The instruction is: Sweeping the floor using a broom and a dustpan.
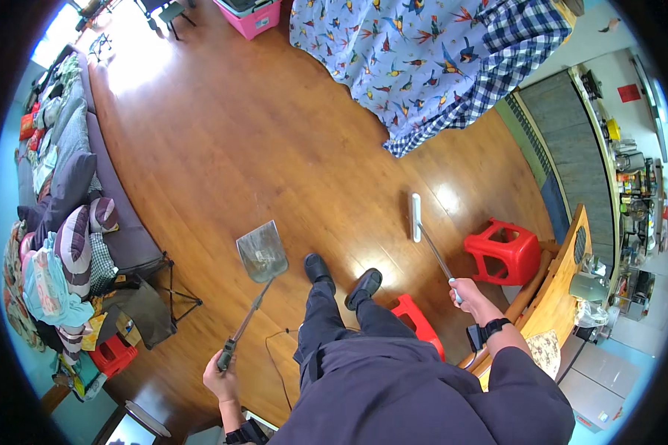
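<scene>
My left hand is closed round the dark grip of a long-handled dustpan, whose flat metal pan rests on the wood floor ahead and left of my feet. In my right hand is the handle of a broom with a narrow white head. That head is at the floor, ahead and right of my feet, and its bristles are hidden from above. The pan and the broom head are well apart, with my dark shoes between and below them.
Red plastic stools stand at the right, one close beside my leg, near a wooden table. A cable lies on the floor by my left leg. A cluttered sofa lines the left; a bird-patterned cloth hangs ahead.
</scene>
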`<state>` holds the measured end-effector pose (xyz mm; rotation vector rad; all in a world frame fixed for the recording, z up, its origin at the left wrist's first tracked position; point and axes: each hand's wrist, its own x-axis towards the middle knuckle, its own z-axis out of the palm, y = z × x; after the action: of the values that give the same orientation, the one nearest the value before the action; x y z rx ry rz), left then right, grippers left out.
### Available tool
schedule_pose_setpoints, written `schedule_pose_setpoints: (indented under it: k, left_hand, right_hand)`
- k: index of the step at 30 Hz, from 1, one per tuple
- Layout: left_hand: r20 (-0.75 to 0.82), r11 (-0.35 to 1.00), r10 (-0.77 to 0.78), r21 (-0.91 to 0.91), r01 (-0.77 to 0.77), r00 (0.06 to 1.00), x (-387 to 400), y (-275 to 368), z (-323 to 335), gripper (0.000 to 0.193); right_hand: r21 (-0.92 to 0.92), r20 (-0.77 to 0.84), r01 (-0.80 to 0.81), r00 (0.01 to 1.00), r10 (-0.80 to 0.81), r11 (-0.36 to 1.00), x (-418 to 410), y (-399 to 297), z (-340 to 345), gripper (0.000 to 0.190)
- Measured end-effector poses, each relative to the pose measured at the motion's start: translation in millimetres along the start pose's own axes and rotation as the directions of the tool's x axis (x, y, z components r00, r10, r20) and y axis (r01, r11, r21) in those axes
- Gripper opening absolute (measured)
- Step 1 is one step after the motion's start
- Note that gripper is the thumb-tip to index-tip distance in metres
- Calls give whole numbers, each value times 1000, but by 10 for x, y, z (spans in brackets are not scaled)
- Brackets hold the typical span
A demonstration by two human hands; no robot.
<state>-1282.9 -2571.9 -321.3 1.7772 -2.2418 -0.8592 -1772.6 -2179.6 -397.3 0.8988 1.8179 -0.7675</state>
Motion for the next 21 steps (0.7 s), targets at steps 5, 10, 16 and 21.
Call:
schedule_pose_setpoints:
  k: [5, 10, 16, 21]
  left_hand:
    - [29, 999, -21, -31, 22, 999, -26, 61, -28, 29]
    - [49, 999, -27, -31, 29, 998, -9, 83, -64, 27]
    - [29, 991, -92, -90, 95, 995, -19, 84, -36, 27]
    - [1, 997, -60, -54, 60, 998, -29, -48, -15, 27]
  right_hand:
    - [-28, 112, 1, 994, 2, 1000, 605, 150, 265, 9]
    - [-73, 289, 5, 957, 16, 997, 539, -101, 1144, 6]
    - [-74, 371, -9, 928, 36, 997, 61, -608, 1963, 8]
    - [-95, 451, 20, 892, 25, 995, 2, -935, 2358, 12]
